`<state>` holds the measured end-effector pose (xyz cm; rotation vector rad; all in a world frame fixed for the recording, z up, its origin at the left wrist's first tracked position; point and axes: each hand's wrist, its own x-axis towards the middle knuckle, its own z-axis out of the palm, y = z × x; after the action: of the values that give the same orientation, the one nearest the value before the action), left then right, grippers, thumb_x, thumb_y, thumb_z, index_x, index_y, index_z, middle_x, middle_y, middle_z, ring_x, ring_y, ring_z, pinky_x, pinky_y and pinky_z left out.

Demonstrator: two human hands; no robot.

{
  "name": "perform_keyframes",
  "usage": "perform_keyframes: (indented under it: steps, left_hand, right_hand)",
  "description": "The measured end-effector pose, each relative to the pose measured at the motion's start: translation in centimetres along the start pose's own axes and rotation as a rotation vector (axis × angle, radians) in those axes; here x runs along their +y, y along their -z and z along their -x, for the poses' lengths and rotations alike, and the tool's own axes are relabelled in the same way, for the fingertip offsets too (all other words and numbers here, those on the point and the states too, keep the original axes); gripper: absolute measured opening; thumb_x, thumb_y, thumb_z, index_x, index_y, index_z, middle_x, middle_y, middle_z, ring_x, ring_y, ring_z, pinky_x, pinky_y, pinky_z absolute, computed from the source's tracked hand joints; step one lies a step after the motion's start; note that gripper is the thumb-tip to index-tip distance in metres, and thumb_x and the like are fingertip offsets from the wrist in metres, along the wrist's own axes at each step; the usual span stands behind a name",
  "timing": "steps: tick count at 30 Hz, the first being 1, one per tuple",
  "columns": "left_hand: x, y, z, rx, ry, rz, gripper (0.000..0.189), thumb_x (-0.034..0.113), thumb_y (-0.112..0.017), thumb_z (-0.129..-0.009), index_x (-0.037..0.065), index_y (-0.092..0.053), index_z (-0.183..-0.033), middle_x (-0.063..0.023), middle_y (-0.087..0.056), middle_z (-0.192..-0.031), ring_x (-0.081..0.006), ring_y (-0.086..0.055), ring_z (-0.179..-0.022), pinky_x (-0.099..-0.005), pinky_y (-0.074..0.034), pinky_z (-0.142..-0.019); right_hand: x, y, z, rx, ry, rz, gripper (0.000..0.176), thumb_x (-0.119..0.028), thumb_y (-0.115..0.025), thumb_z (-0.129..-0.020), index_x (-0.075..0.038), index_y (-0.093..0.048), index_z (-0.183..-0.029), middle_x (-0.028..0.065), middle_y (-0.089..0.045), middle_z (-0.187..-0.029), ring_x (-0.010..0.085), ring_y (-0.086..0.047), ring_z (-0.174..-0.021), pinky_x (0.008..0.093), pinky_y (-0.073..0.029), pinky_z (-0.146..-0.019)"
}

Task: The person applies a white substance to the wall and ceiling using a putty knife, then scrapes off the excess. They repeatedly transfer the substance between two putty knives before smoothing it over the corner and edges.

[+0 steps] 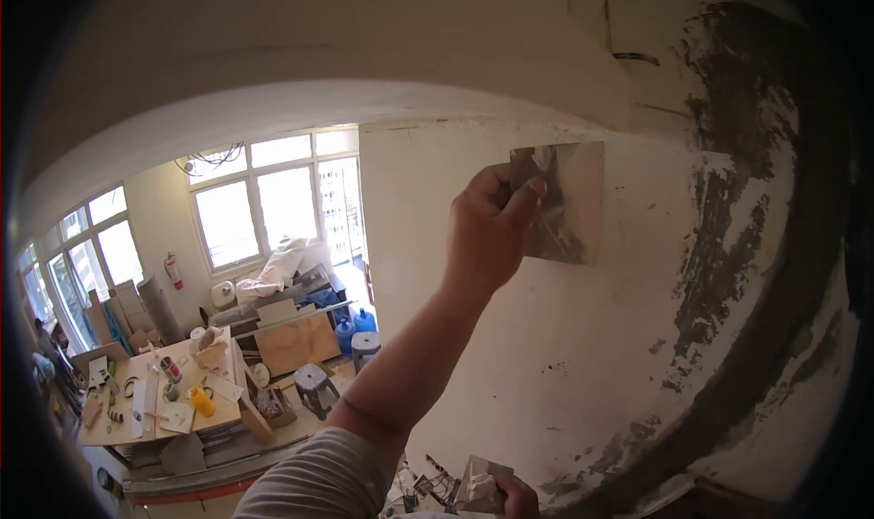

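Note:
My left hand is raised and grips a thin, square metal scraper blade by its left edge, thumb on the near face. The shiny blade is held up against the pale wall in this view. Low at the bottom edge, my right hand is closed on a second flat scraper, with a lump of pale putty on it. That hand is partly cut off by the frame. To the right, a wide band of dark grey plaster curves down the wall, with ragged patches beside it.
At lower left stands a workbench with tools, a yellow bottle and cans on it. Grey stools and blue water jugs are beside it. Piled boards lie under the windows; a fire extinguisher hangs there.

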<state>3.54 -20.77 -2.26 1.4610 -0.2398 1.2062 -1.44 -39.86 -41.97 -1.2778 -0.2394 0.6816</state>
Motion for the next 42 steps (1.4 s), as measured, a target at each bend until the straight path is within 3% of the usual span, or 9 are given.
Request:
perform_keyframes:
  steps: [2, 5, 8, 11, 29, 32, 38, 41, 42]
  left_hand:
    - [-0.7, 0.3, -1.0, 0.022, 0.04, 0.029, 0.022, 0.016, -0.065, -0.09, -0.003, -0.065, -0.101, -0.0035, -0.067, -0.08, -0.0072, -0.058, -0.07, -0.0223, -0.046, -0.062]
    - [-2.2, 1.6, -2.5, 0.08, 0.083, 0.159, 0.022, 0.015, -0.067, -0.088, -0.003, -0.065, -0.102, -0.003, -0.066, -0.082, -0.0063, -0.055, -0.072, -0.0213, -0.044, -0.062]
    - [-3.1, 3.4, -3.9, 0.131, 0.055, 0.017, 0.022, 0.015, -0.067, -0.088, -0.003, -0.066, -0.101, -0.0034, -0.066, -0.083, -0.0068, -0.053, -0.069, -0.0217, -0.045, -0.059]
    - [-3.6, 4.8, -5.3, 0.168, 0.091, 0.05, 0.023, 0.015, -0.067, -0.087, -0.003, -0.066, -0.101, -0.0033, -0.066, -0.083, -0.0074, -0.053, -0.069, -0.0227, -0.046, -0.059]
    - [-8.3, 12.7, -11.7, 0.17, 0.114, 0.065, 0.028, 0.017, -0.064, -0.087, -0.003, -0.068, -0.106, -0.0048, -0.067, -0.088, -0.0089, -0.055, -0.071, -0.0243, -0.045, -0.064]
    - [-9.6, 15.0, -13.1, 0.134, 0.12, -0.04, 0.029, 0.012, -0.059, -0.091, -0.005, -0.061, -0.114, -0.007, -0.066, -0.096, -0.0141, -0.063, -0.082, -0.0269, -0.052, -0.075]
    - [-11.5, 20.3, -14.7, 0.354, 0.156, -0.209, 0.032, 0.015, -0.063, -0.086, -0.002, -0.064, -0.113, -0.0095, -0.066, -0.095, -0.0183, -0.062, -0.082, -0.0317, -0.052, -0.074]
    - [-15.0, 24.6, -13.1, 0.508, 0.042, -0.252, 0.035, 0.017, -0.065, -0.083, -0.001, -0.063, -0.112, -0.0137, -0.066, -0.097, -0.0236, -0.063, -0.085, -0.0344, -0.051, -0.074]
    - [-16.0, 25.6, -11.8, 0.514, -0.001, -0.166, 0.038, 0.016, -0.064, -0.082, 0.0, -0.06, -0.116, -0.0159, -0.065, -0.103, -0.0272, -0.063, -0.089, -0.0369, -0.052, -0.077]
  right_hand:
    - [-1.6, -1.0, 1.1, 0.018, 0.199, 0.369, 0.025, -0.008, -0.054, -0.093, -0.002, -0.064, -0.115, 0.0113, -0.066, -0.096, 0.0214, -0.064, -0.087, 0.0325, -0.051, -0.078]
    - [-0.3, -0.5, -0.3, 0.016, -0.108, -0.258, 0.024, -0.012, -0.054, -0.094, 0.0, -0.064, -0.112, 0.0072, -0.066, -0.096, 0.018, -0.063, -0.086, 0.0307, -0.051, -0.075]
    - [-0.2, -0.2, 0.0, 0.053, 0.317, 0.488, 0.026, -0.018, -0.053, -0.095, 0.0, -0.064, -0.11, 0.0042, -0.065, -0.095, 0.0152, -0.062, -0.085, 0.0285, -0.05, -0.076]
    - [-0.6, -0.7, -0.6, 0.075, -0.111, -0.261, 0.023, -0.019, -0.054, -0.095, -0.002, -0.065, -0.105, 0.0027, -0.063, -0.089, 0.0131, -0.059, -0.079, 0.0264, -0.048, -0.071]
    - [-1.6, -0.7, -0.6, 0.109, -0.122, -0.244, 0.02, -0.022, -0.053, -0.095, -0.006, -0.065, -0.094, -0.0023, -0.054, -0.076, 0.0074, -0.048, -0.065, 0.0227, -0.04, -0.058]
    - [-0.3, 0.0, -1.1, 0.099, -0.095, -0.24, 0.019, -0.021, -0.054, -0.095, -0.006, -0.065, -0.094, -0.002, -0.054, -0.077, 0.0075, -0.048, -0.065, 0.023, -0.04, -0.057]
    - [-1.3, -0.4, 0.1, 0.096, -0.097, -0.238, 0.018, -0.019, -0.055, -0.094, -0.006, -0.066, -0.095, -0.0009, -0.057, -0.079, 0.0075, -0.05, -0.068, 0.0235, -0.042, -0.059]
    - [2.4, 1.6, -0.9, 0.129, 0.637, 0.591, 0.019, -0.019, -0.057, -0.093, -0.004, -0.066, -0.098, -0.0003, -0.058, -0.08, 0.0083, -0.052, -0.068, 0.0235, -0.044, -0.061]
    - [2.6, 1.3, -0.9, 0.132, 0.533, 0.434, 0.019, -0.02, -0.058, -0.093, -0.004, -0.066, -0.099, -0.0002, -0.059, -0.08, 0.0087, -0.052, -0.068, 0.0238, -0.045, -0.061]
